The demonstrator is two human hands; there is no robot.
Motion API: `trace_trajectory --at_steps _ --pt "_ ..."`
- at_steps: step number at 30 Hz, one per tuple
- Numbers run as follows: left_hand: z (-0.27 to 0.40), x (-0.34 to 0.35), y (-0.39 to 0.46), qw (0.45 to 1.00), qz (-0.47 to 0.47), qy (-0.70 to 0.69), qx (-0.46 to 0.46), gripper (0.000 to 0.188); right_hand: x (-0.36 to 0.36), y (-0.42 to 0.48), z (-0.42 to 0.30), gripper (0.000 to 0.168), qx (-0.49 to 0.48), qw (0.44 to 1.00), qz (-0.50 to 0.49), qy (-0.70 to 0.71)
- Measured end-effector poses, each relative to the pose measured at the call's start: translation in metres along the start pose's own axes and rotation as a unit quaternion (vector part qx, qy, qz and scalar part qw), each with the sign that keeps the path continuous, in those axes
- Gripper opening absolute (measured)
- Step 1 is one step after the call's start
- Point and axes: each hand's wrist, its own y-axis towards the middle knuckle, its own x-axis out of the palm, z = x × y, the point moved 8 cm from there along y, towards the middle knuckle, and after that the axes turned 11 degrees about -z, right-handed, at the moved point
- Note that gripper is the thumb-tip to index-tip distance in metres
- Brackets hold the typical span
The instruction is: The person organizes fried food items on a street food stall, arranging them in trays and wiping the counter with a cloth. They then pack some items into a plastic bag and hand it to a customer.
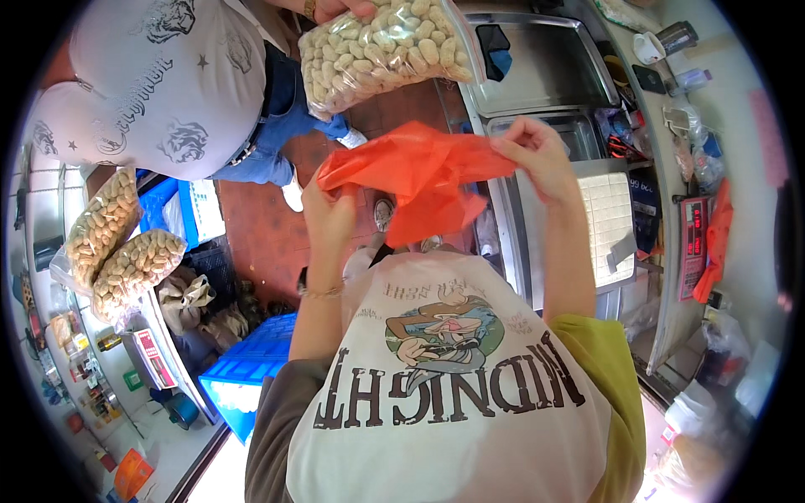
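Note:
A thin red plastic bag [421, 170] is stretched between my two hands in front of my chest. My left hand [330, 210] grips its left edge, fingers partly hidden behind the plastic. On the other side my right hand [534, 154] pinches the bag's corner between thumb and fingers. Just beyond it, a clear zip bag of peanuts in their shells [387, 56] hangs from another person's hand [343, 9]. Two more clear bags of peanuts [104, 220] [138, 267] lie at the far left.
The other person [157, 88] stands close at upper left. Metal trays [541, 63] line the right, with a white slab [604, 220] nearer. A digital scale [693, 248] sits on the right-hand counter; another scale [154, 358] is at left. A blue crate [251, 358] stands beside my left arm.

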Motion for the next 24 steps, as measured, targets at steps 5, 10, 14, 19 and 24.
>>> trace_trajectory --at_steps 5,10,14,19,24 --pt "-0.021 0.004 -0.018 0.999 -0.04 0.029 -0.017 0.022 -0.009 -0.001 -0.012 0.015 -0.014 0.985 0.069 -0.16" --pt "-0.022 0.065 -0.017 0.918 -0.128 -0.363 -0.095 0.043 0.054 0.002 -0.012 0.011 -0.054 0.971 -0.031 -0.232" --pt "-0.012 0.089 -0.011 0.948 -0.142 -0.282 -0.034 0.044 0.075 0.003 0.008 0.025 -0.125 0.975 0.075 -0.165" --pt "-0.059 0.04 -0.057 0.968 -0.179 -0.056 -0.169 0.039 -0.025 -0.026 -0.075 0.013 -0.187 0.826 0.369 -0.384" --pt "-0.033 0.057 -0.076 0.95 -0.224 -0.044 -0.21 0.057 -0.038 0.002 -0.051 0.031 -0.148 0.739 0.154 -0.639"
